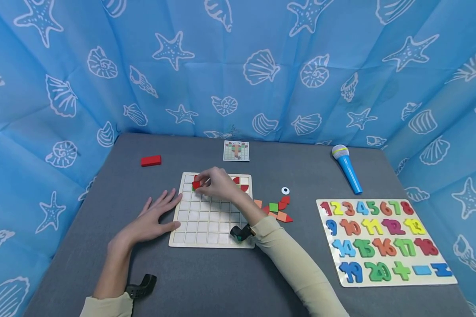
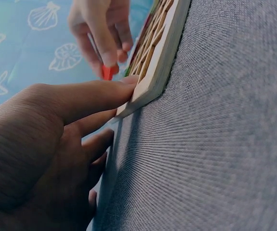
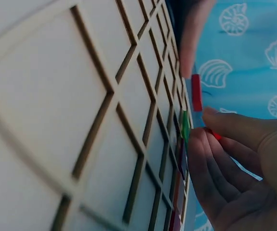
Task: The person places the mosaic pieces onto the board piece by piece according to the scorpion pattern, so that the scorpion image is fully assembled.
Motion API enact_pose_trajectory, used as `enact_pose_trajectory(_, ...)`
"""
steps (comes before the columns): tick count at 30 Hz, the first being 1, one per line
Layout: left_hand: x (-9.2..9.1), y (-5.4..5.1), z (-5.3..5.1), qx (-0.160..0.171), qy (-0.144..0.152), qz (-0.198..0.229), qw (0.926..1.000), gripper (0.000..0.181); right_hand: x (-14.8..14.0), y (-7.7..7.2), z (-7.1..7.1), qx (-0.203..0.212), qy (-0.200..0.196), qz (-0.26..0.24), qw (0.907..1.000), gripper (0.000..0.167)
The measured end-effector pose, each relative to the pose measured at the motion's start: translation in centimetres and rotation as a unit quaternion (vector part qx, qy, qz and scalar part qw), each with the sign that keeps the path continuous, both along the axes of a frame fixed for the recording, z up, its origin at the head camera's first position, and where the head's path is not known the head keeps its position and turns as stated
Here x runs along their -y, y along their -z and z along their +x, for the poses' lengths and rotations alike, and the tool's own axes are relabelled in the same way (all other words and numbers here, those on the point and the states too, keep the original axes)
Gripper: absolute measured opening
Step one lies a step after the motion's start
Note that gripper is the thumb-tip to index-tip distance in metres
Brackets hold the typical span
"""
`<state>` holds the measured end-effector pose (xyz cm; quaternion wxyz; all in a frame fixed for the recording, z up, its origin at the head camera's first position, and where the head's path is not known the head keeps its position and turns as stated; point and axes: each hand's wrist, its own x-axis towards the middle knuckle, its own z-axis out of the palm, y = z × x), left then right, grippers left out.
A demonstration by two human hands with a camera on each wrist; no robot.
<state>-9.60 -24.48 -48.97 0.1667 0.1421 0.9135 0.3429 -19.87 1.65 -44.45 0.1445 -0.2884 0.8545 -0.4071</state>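
Note:
A wooden grid board (image 1: 201,226) lies on the grey table, with several red pieces in its far rows. My right hand (image 1: 218,182) reaches over it and pinches a small red piece (image 1: 196,184) above the far left cells. In the right wrist view, a green piece (image 3: 185,124) sits in the grid near those fingertips; the red piece is mostly hidden by them. To the left of the board, my left hand (image 1: 154,218) lies with spread fingers. Its thumb (image 2: 104,94) touches the board's edge in the left wrist view.
Loose red, green and orange pieces (image 1: 273,207) lie right of the board, below an eye disc (image 1: 285,190). A pattern card (image 1: 236,151) is behind it, a red block (image 1: 151,160) at far left. A blue microphone (image 1: 348,169) and a number puzzle (image 1: 384,242) occupy the right.

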Motion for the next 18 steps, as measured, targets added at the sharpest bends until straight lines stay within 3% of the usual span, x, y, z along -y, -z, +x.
enact_pose_trajectory(9,0.2,0.2,-0.1,-0.002,0.005,0.002,1.0,0.089,2.5,0.5,-0.5,-0.057,-0.017,0.068,0.9959,0.022)
enact_pose_trajectory(18,0.1,0.1,-0.1,0.0,0.003,0.001,1.0,0.088,3.4,0.6,-0.4,-0.062,-0.006,0.105,0.9925,0.025)
